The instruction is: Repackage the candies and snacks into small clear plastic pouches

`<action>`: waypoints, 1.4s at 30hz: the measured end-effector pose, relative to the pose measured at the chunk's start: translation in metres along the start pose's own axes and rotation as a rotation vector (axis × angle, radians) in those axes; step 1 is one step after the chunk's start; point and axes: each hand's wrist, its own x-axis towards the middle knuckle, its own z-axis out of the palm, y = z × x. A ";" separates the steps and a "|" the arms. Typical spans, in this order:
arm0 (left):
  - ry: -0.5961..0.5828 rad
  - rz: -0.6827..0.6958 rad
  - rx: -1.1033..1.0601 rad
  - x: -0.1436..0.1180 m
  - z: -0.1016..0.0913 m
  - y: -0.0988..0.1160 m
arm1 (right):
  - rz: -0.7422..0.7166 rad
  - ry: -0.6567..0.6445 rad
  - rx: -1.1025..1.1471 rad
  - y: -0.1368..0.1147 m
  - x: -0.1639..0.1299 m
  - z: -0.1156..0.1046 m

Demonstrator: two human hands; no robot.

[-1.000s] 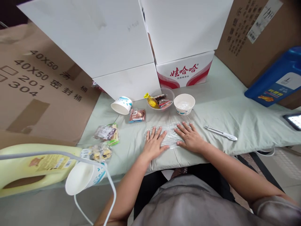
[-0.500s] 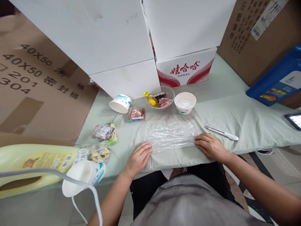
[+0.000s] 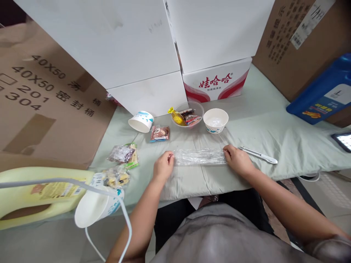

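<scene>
A sheet of clear plastic wrap (image 3: pixel 199 156) lies folded into a narrow band on the pale green cloth (image 3: pixel 257 124) in front of me. My left hand (image 3: pixel 162 167) pinches its left end and my right hand (image 3: pixel 237 159) pinches its right end. Behind the wrap stand a clear bowl of wrapped snacks (image 3: pixel 187 115) and a white paper bowl (image 3: pixel 215 120). A white utility knife (image 3: pixel 258 155) lies just right of my right hand.
A tipped paper cup (image 3: pixel 141 121), a brown snack packet (image 3: pixel 159 133) and bagged snacks (image 3: pixel 122 153) lie to the left. White cartons (image 3: pixel 137 51), a red-and-white box (image 3: pixel 216 81), brown cardboard (image 3: pixel 41 102), a blue jug (image 3: pixel 323 91) and a yellow jug (image 3: pixel 30 191) ring the cloth.
My hands left the flattened wrap, moved to its two ends and took hold of them. The sheet has gone from a wide rectangle to a narrow folded band.
</scene>
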 end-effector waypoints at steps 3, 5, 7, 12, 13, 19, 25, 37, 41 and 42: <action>0.002 -0.011 0.121 0.009 0.009 0.004 | 0.030 -0.017 -0.168 -0.006 0.006 0.005; 0.004 0.000 0.190 0.011 0.013 0.005 | 0.045 -0.035 -0.234 -0.008 0.008 0.006; 0.005 0.005 0.256 0.011 0.015 0.004 | 0.053 -0.037 -0.264 -0.008 0.008 0.007; 0.123 0.040 0.411 0.008 0.011 0.015 | -0.054 0.084 -0.333 -0.005 0.008 0.012; 0.177 0.053 0.425 0.006 0.011 0.021 | -0.076 0.103 -0.346 -0.005 0.008 0.012; -0.011 0.275 0.337 -0.013 0.025 0.067 | -0.101 0.003 -0.364 -0.007 0.009 0.013; -0.107 0.247 0.417 -0.019 0.035 0.078 | -0.062 -0.135 -0.253 -0.007 -0.020 0.004; -0.409 0.736 0.066 -0.059 0.046 0.090 | -0.104 -0.673 0.989 -0.043 -0.058 -0.050; -0.315 0.810 -0.199 -0.057 0.041 0.081 | 0.033 -0.643 1.293 -0.053 -0.023 -0.046; -0.290 0.800 -0.254 -0.055 0.040 0.079 | 0.102 -0.621 1.345 -0.054 -0.013 -0.042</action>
